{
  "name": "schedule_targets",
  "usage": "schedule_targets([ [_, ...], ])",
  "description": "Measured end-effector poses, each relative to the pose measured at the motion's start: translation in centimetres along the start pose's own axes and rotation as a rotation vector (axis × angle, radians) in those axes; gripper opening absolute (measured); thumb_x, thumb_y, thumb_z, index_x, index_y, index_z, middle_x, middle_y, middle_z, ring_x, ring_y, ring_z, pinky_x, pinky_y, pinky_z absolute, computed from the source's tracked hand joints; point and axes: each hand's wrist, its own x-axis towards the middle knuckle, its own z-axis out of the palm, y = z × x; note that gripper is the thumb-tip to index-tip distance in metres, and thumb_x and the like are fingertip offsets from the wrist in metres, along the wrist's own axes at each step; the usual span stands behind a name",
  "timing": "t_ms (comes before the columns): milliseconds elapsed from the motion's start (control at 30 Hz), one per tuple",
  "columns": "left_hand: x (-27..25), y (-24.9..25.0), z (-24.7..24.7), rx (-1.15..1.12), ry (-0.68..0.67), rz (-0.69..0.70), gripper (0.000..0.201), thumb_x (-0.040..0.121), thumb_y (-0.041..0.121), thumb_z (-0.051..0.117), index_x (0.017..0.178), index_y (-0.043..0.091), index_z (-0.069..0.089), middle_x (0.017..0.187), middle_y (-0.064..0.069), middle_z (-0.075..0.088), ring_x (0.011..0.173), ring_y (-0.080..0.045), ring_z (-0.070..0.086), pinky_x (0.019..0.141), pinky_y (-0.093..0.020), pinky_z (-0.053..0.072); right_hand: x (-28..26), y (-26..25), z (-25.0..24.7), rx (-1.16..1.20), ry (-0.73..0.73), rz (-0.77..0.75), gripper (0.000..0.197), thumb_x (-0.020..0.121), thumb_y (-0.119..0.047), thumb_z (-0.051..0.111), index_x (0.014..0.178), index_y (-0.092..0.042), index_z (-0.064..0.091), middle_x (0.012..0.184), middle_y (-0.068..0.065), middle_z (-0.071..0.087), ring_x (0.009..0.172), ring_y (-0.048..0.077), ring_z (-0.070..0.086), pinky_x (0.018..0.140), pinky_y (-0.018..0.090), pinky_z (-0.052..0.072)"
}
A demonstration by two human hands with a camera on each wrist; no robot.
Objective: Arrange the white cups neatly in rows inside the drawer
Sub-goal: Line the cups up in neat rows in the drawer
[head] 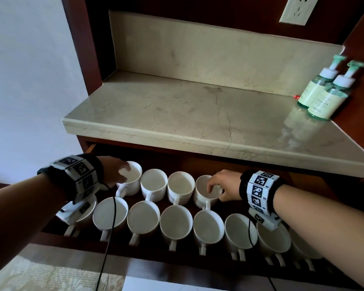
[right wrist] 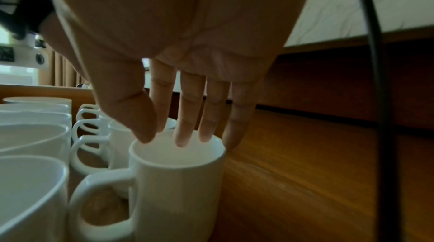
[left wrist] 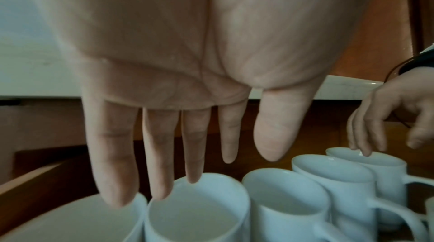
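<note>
Tidying the far row (head: 180, 183)
Loose left hand (head: 114, 171) on left cup (head: 132, 189), loose right hand (head: 223, 185) in right cup (head: 201, 190); next I push both inward.

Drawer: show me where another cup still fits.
Bare wooden drawer floor lies right of the back row's last white ceramic cup. The front row of white cups is packed side to side.

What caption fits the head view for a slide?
Left hand at back row's leftmost cup, right hand at rightmost cup, in open drawer.
</note>
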Motion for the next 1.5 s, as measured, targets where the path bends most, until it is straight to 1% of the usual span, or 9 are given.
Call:
schedule_targets([
  [100, 0.1, 0.9, -0.9, 0.006, 0.008, 0.058, 0.048, 0.095, 0.034, 0.047, 0.141, 0.025, 0.037, 0.143, 0.001, 0.044, 0.133, -0.017, 0.041, 0.11, -0.027, 0.029, -0.5, 0.3, -0.2, 0.031, 0.058, 0.021, 0.035, 0.08, -0.016, 0.066, 0.114, -0.023, 0.064, 0.119, -0.003, 0.063, 0.108, 0.015, 0.057, 0.074, 0.018, 0.033],
  [267, 0.9, 2.8, -1.9, -0.004, 0.048, 0.147, 0.046, 0.095, 0.035, 0.047, 0.14, 0.026, 0.041, 0.139, 0.003, 0.05, 0.129, -0.016, 0.047, 0.107, -0.026, 0.033, -1.8, 0.3, -0.2, 0.094, 0.116, 0.086, 0.03, 0.081, -0.021, 0.066, 0.11, -0.021, 0.065, 0.113, -0.002, 0.066, 0.104, 0.018, 0.061, 0.082, 0.028, 0.049],
  [500, 2.8, 5.7, -1.0, 0.024, 0.04, 0.242, 0.044, 0.095, 0.034, 0.049, 0.137, 0.024, 0.044, 0.136, 0.001, 0.053, 0.125, -0.017, 0.05, 0.106, -0.028, 0.037, -3.2, 0.0, 0.9, 0.133, 0.085, 0.173, 0.029, 0.084, -0.025, 0.065, 0.112, -0.019, 0.063, 0.114, 0.004, 0.065, 0.107, 0.021, 0.059, 0.089, 0.035, 0.05],
  [700, 4.3, 8.4, 0.5, 0.015, 0.061, 0.332, 0.049, 0.093, 0.029, 0.051, 0.141, 0.026, 0.041, 0.145, 0.002, 0.044, 0.134, -0.016, 0.041, 0.112, -0.029, 0.031, -1.8, -1.6, 2.4, 0.175, 0.066, 0.222, 0.032, 0.092, -0.029, 0.056, 0.122, -0.019, 0.057, 0.126, 0.009, 0.058, 0.114, 0.028, 0.057, 0.092, 0.033, 0.048],
  [900, 5.6, 9.5, 2.1, 0.06, 0.054, 0.306, 0.055, 0.093, 0.029, 0.05, 0.145, 0.025, 0.032, 0.152, -0.001, 0.033, 0.141, -0.018, 0.032, 0.116, -0.028, 0.024, -0.8, -3.4, 2.5, 0.171, -0.086, 0.272, 0.044, 0.097, -0.038, 0.046, 0.134, -0.014, 0.051, 0.136, 0.011, 0.053, 0.121, 0.029, 0.053, 0.096, 0.033, 0.045],
  [1000, 6.1, 9.7, 2.6, 0.058, 0.046, 0.305, 0.054, 0.093, 0.031, 0.051, 0.144, 0.026, 0.034, 0.152, -0.001, 0.033, 0.14, -0.017, 0.033, 0.116, -0.027, 0.025, -0.4, -3.5, 2.6, 0.193, -0.09, 0.283, 0.034, 0.096, -0.033, 0.048, 0.119, -0.011, 0.062, 0.123, 0.012, 0.062, 0.11, 0.029, 0.059, 0.087, 0.031, 0.049],
  [1067, 6.3, 9.8, 2.9, 0.064, 0.044, 0.306, 0.054, 0.092, 0.033, 0.052, 0.143, 0.028, 0.036, 0.151, 0.0, 0.035, 0.139, -0.017, 0.034, 0.116, -0.027, 0.025, -0.2, -3.3, 2.7, 0.231, -0.069, 0.287, 0.03, 0.095, -0.03, 0.049, 0.111, -0.013, 0.068, 0.117, 0.009, 0.066, 0.106, 0.028, 0.061, 0.088, 0.032, 0.052],
  [1333, 6.6, 10.2, 2.9, 0.106, 0.027, 0.333, 0.053, 0.091, 0.028, 0.052, 0.142, 0.028, 0.037, 0.149, -0.002, 0.038, 0.137, -0.017, 0.037, 0.115, -0.028, 0.028, 0.1, -2.6, 3.1, 0.265, -0.053, 0.276, 0.026, 0.093, -0.03, 0.051, 0.108, -0.02, 0.07, 0.112, 0.005, 0.068, 0.103, 0.025, 0.063, 0.09, 0.038, 0.054],
  [1500, 4.8, 8.1, 1.2, -0.042, 0.047, 0.381, 0.051, 0.089, 0.028, 0.059, 0.138, 0.027, 0.044, 0.143, 0.002, 0.044, 0.129, -0.013, 0.047, 0.107, -0.023, 0.035, -0.9, -2.2, 2.5, 0.205, -0.039, 0.2, 0.035, 0.094, -0.032, 0.052, 0.127, -0.018, 0.057, 0.131, 0.007, 0.058, 0.118, 0.026, 0.055, 0.097, 0.032, 0.047],
])
